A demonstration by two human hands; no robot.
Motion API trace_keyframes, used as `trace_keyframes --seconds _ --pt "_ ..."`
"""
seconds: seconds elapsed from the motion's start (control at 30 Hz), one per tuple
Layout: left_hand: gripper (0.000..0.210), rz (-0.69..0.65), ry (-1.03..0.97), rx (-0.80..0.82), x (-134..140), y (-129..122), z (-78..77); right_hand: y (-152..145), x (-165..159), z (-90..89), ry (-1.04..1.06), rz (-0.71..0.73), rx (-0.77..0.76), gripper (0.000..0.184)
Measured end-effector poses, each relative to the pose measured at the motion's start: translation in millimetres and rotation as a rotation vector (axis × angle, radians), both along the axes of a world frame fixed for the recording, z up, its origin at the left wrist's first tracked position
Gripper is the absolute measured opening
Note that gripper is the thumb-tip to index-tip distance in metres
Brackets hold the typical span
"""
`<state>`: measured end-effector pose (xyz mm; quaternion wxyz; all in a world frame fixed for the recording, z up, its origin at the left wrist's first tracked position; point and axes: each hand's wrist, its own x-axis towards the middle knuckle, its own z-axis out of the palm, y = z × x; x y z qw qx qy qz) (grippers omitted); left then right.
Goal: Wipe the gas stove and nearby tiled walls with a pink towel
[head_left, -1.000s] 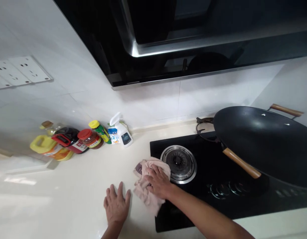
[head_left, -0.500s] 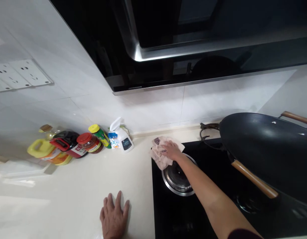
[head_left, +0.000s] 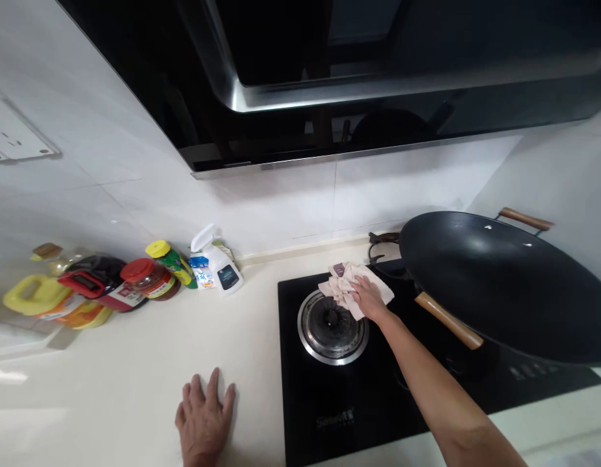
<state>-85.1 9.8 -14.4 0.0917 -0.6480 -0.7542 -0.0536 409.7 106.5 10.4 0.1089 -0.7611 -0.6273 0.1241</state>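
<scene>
Right hand [head_left: 368, 299] spread over a pale pink fabric cloth [head_left: 340, 288] by the back edge of a black glass hob [head_left: 296, 383]

The crumpled cloth lies beneath the right hand, overlapping the far-right rim of the round, steel-ringed burner [head_left: 330, 334]. Its fingers lie slightly apart across the fabric, probably to spread pressure; whether they also pinch a fold, I cannot tell.

The left hand [head_left: 204, 415] rests palm down near the near edge of the smooth cream surface [head_left: 242, 337], fingers apart and holding nothing, likely propping the body during the long reach.

A large black wok with wooden handles [head_left: 505, 292] stands over the hob's right side, seemingly leaving the left burner accessible. Along the surface's back edge, a white plastic spray bottle [head_left: 222, 269] and a red-lidded glass jar [head_left: 152, 280] stand near the wall, perhaps to keep the front free for working.
</scene>
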Motion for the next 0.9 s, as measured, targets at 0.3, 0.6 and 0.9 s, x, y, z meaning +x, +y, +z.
trace_keyframes --seconds 0.3,0.6,0.9 --pt "0.065 -0.021 -0.048 0.024 2 3 4.0 -126 -48 -22.0 -0.017 -0.181 0.016 0.066" --pt "0.066 -0.014 -0.079 0.018 3 4 4.8 -209 -106 -50.8 -0.017 0.071 0.242 0.054" --pt "0.062 -0.004 -0.016 0.0 2 1 2.3 -145 -80 -30.6 -0.014 -0.119 0.135 0.048"
